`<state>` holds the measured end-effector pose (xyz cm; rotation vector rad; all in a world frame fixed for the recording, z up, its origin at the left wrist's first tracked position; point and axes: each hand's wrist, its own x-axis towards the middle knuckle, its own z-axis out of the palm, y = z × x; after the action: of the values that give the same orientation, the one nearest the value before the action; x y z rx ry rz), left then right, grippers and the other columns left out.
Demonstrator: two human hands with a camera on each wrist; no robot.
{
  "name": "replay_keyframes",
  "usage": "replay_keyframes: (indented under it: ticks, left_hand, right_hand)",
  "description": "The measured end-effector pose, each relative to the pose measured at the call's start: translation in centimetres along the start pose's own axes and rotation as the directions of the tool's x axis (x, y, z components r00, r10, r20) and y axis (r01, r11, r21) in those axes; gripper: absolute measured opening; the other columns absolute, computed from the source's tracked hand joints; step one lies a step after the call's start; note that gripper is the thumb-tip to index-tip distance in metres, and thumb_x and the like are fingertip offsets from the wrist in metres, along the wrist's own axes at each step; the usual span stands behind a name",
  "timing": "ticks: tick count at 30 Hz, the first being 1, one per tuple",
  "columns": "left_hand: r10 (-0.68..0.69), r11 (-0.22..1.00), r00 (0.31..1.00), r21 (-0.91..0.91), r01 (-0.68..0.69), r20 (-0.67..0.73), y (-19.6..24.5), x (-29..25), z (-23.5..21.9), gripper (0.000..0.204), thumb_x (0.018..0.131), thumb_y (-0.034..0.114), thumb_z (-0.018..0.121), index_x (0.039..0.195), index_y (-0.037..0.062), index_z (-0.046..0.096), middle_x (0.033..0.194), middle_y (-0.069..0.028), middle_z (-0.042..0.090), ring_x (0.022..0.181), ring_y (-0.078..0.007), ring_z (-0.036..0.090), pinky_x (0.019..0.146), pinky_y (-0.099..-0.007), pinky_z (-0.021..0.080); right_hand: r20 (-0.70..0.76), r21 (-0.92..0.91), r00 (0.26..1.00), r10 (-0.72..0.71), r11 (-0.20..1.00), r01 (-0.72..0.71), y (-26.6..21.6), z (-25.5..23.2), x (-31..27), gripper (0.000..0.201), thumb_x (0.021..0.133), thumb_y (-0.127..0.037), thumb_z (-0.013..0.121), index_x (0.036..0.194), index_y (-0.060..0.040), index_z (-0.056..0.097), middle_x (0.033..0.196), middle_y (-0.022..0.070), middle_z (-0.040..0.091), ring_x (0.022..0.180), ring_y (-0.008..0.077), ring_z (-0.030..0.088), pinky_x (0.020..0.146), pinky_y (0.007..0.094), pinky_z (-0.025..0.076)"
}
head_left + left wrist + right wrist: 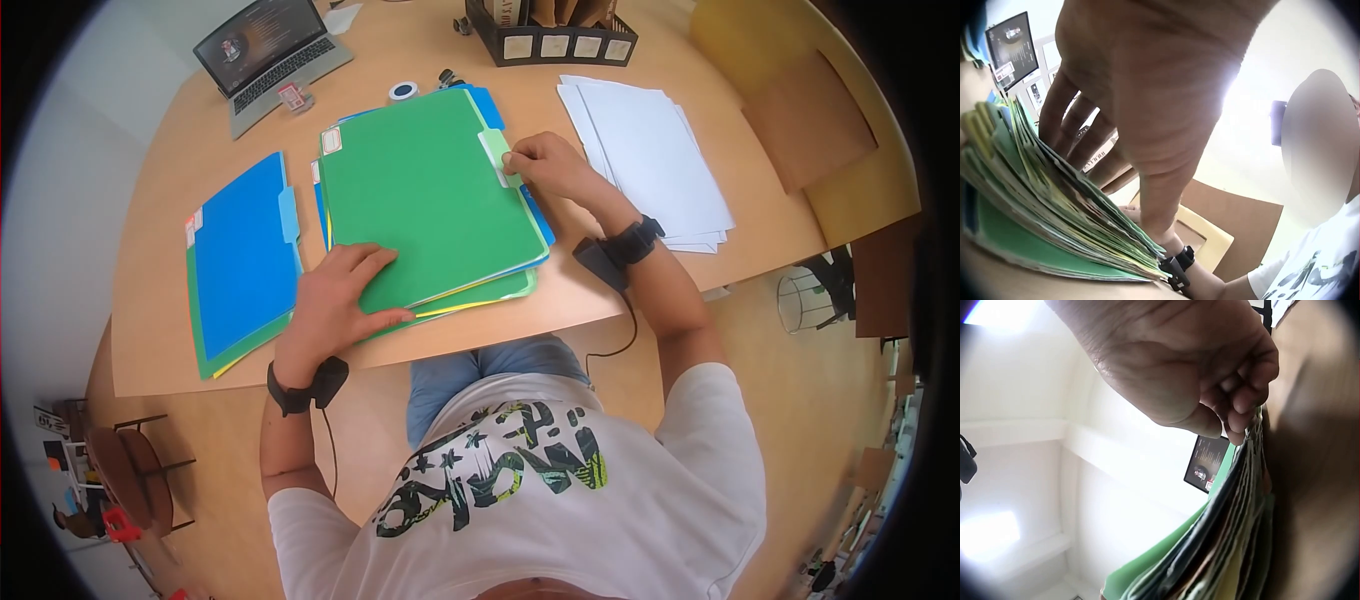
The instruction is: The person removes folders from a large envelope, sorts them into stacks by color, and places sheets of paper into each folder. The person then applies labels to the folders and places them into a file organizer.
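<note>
A pile of folders with a green folder (430, 190) on top lies at the table's middle. My left hand (335, 305) rests on its near left corner, fingers spread; in the left wrist view the left hand (1141, 81) lies over the stack's layered edges (1066, 206). At the pile's right edge my right hand (555, 168) pinches the light green tab (497, 158) between thumb and fingertips. The right wrist view has the right hand (1197, 369) with curled fingers at the top end of the folder edges (1229, 512).
Left of the pile lies a blue folder (245, 250) on green and yellow ones. White papers (650, 160) lie to the right. Behind stand a laptop (285, 75), a round white item (403, 91) and a black organizer (555, 45). The table's front edge (480, 345) is near my body.
</note>
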<state>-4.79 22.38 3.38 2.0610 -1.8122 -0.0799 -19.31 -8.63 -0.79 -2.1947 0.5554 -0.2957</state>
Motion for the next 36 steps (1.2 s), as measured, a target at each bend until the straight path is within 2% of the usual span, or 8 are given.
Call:
replay_keyframes:
  ticks: [7, 13, 19, 22, 25, 28, 31, 36]
  left_hand:
    - [-0.013, 0.995, 1.0, -0.094, 0.015, 0.017, -1.1, 0.0, 0.1, 0.055, 0.069, 0.037, 0.078, 0.114, 0.0096, 0.061, 0.114, -0.0095, 0.059, 0.105, -0.029, 0.057, 0.083, -0.0362, 0.049]
    - [-0.019, 0.965, 0.997, -0.262, 0.0, -0.071, -1.5, -0.7, 0.3, 0.022, 0.085, 0.015, 0.062, 0.103, 0.0014, 0.061, 0.093, -0.0138, 0.062, 0.082, -0.0307, 0.06, 0.069, -0.0351, 0.047]
    - [0.042, 0.99, 0.967, -0.124, -0.075, -0.25, -0.9, -1.2, 1.2, 0.012, 0.081, 0.001, 0.061, 0.093, 0.0002, 0.06, 0.087, -0.012, 0.062, 0.07, -0.0294, 0.061, 0.06, -0.0326, 0.049]
    - [0.118, 0.983, 0.938, -0.092, -0.156, -0.326, -0.9, -1.3, 1.4, 0.014, 0.078, -0.003, 0.062, 0.091, 0.001, 0.06, 0.086, -0.012, 0.062, 0.067, -0.0277, 0.061, 0.057, -0.0322, 0.05]
    - [0.151, 0.976, 0.926, -0.099, -0.196, -0.347, -0.8, -1.4, 1.7, 0.016, 0.076, -0.003, 0.064, 0.091, 0.0015, 0.06, 0.085, -0.0121, 0.062, 0.066, -0.0265, 0.061, 0.056, -0.0321, 0.05]
    - [0.142, 0.98, 0.917, -0.079, -0.184, -0.373, -0.8, -1.6, 2.0, 0.018, 0.074, -0.004, 0.065, 0.09, 0.0013, 0.06, 0.084, -0.012, 0.062, 0.066, -0.0244, 0.062, 0.056, -0.0314, 0.05]
    - [0.089, 0.982, 0.869, -0.105, -0.159, -0.486, -1.1, -2.0, 2.4, 0.019, 0.073, -0.005, 0.064, 0.089, 0.0014, 0.059, 0.084, -0.0118, 0.062, 0.064, -0.0227, 0.061, 0.055, -0.0303, 0.05]
    - [0.144, 0.982, 0.822, -0.02, -0.186, -0.551, -1.2, -2.1, 2.3, 0.02, 0.072, -0.006, 0.065, 0.09, 0.0016, 0.059, 0.084, -0.0116, 0.062, 0.062, -0.0213, 0.06, 0.054, -0.0281, 0.049]
  right_hand:
    - [0.013, 0.094, 1.0, -0.013, 0.995, 0.012, 0.7, 0.2, 0.2, 0.033, 0.09, -0.025, 0.055, 0.08, 0.0039, 0.069, 0.063, 0.0053, 0.06, 0.058, 0.0109, 0.052, 0.058, 0.0264, 0.044]
    - [0.011, 0.13, 0.996, 0.089, 0.987, -0.09, -0.3, 0.2, -0.2, 0.036, 0.09, -0.028, 0.056, 0.077, 0.003, 0.068, 0.064, 0.0044, 0.061, 0.058, 0.0104, 0.054, 0.057, 0.0254, 0.044]
    - [-0.025, -0.24, 0.99, 0.136, 0.961, -0.138, -2.5, 0.1, -0.6, 0.039, 0.088, -0.035, 0.06, 0.073, 0.0007, 0.067, 0.064, 0.0111, 0.063, 0.059, 0.0206, 0.06, 0.059, 0.0321, 0.047]
    - [-0.053, -0.405, 0.998, 0.014, 0.914, -0.034, -3.5, 0.8, -1.4, 0.042, 0.082, -0.044, 0.063, 0.075, -0.0022, 0.068, 0.074, 0.0142, 0.067, 0.07, 0.0311, 0.064, 0.064, 0.0393, 0.049]
    - [-0.08, -0.448, 0.989, -0.121, 0.891, 0.073, -3.1, 1.5, -1.5, 0.039, 0.079, -0.042, 0.067, 0.076, -0.0031, 0.068, 0.075, 0.014, 0.067, 0.075, 0.0309, 0.065, 0.067, 0.0397, 0.049]
    - [-0.002, -0.394, 1.0, -0.026, 0.919, 0.023, -3.4, 1.4, -1.4, 0.042, 0.075, -0.04, 0.071, 0.091, -0.0015, 0.067, 0.087, 0.0164, 0.066, 0.082, 0.0318, 0.064, 0.071, 0.0398, 0.049]
    - [-0.135, -0.406, 0.988, -0.081, 0.914, 0.019, -3.7, 1.9, -1.9, 0.06, 0.075, -0.037, 0.073, 0.118, 0.0022, 0.057, 0.099, 0.0194, 0.062, 0.091, 0.0334, 0.062, 0.08, 0.0386, 0.048]
    - [-0.054, -0.374, 0.997, -0.049, 0.927, 0.025, -4.1, 2.3, -1.0, 0.082, 0.071, -0.035, 0.075, 0.133, 0.0062, 0.042, 0.111, 0.0263, 0.054, 0.103, 0.0379, 0.057, 0.087, 0.0395, 0.046]
